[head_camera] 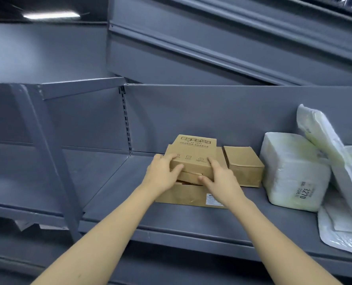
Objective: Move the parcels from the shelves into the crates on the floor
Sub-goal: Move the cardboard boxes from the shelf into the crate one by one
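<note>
A small printed cardboard box (pixel 193 152) lies on top of a stack of flat cardboard boxes, over a wider bottom box (pixel 183 195) with a white label, on the grey metal shelf (pixel 171 223). My left hand (pixel 162 171) grips the top box's left front corner. My right hand (pixel 220 179) holds its right front side, thumb under the edge. A second small cardboard box (pixel 243 167) sits just to the right of the stack. No crate is in view.
To the right stand a white plastic-wrapped parcel (pixel 292 171) marked 3270, a white padded mailer (pixel 323 145) leaning on it, and a flat white mailer (pixel 344 231) at the shelf's front edge. A neighbouring shelf bay (pixel 47 182) lies to the left behind a slanted upright.
</note>
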`<action>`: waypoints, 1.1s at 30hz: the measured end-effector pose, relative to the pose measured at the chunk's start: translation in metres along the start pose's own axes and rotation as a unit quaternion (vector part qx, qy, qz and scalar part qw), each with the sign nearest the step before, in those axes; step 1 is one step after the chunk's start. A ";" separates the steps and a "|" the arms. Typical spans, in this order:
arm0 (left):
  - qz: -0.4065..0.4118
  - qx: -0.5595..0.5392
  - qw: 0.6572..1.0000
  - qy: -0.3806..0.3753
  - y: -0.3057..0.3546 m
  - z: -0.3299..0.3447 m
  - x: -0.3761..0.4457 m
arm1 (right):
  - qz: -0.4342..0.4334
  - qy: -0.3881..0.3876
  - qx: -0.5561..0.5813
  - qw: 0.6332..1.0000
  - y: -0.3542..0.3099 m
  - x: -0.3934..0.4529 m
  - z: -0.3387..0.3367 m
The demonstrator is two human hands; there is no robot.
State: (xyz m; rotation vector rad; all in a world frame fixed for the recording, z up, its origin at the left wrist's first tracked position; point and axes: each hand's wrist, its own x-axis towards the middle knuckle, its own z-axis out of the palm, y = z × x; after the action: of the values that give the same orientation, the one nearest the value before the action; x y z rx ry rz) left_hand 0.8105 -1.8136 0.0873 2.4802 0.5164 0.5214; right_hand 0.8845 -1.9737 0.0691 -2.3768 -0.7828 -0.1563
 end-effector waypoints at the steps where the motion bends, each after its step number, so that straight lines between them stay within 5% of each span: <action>1: 0.001 -0.027 0.999 0.026 -0.003 -0.005 -0.010 | -0.013 0.013 0.013 1.000 -0.005 -0.009 0.000; 6: -0.061 -0.199 0.969 0.132 -0.015 -0.041 -0.076 | -0.110 0.072 0.074 0.989 -0.024 -0.063 0.001; 9: -0.124 -0.300 0.940 0.103 -0.017 -0.063 -0.123 | -0.157 0.103 0.081 0.979 -0.037 -0.103 0.007; 17: -0.104 -0.408 0.907 0.018 -0.053 -0.093 -0.220 | -0.198 0.189 0.079 0.958 -0.076 -0.193 0.037; 23: -0.125 -0.514 0.849 0.007 -0.069 -0.107 -0.264 | -0.205 0.164 0.084 0.961 -0.090 -0.224 0.054; 27: -0.150 -0.480 0.862 0.054 -0.070 -0.110 -0.272 | -0.177 0.149 0.078 0.970 -0.093 -0.227 0.056; 33: -0.118 -0.229 0.955 0.145 -0.060 -0.106 -0.275 | -0.159 0.118 0.042 0.979 -0.078 -0.228 0.034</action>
State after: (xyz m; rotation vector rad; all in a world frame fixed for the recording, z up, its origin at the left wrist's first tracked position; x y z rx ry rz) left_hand 0.5126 -1.8486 0.0652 1.8830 0.7059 0.8097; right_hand 0.6511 -2.0175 0.0172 -2.0914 -1.0245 -0.5167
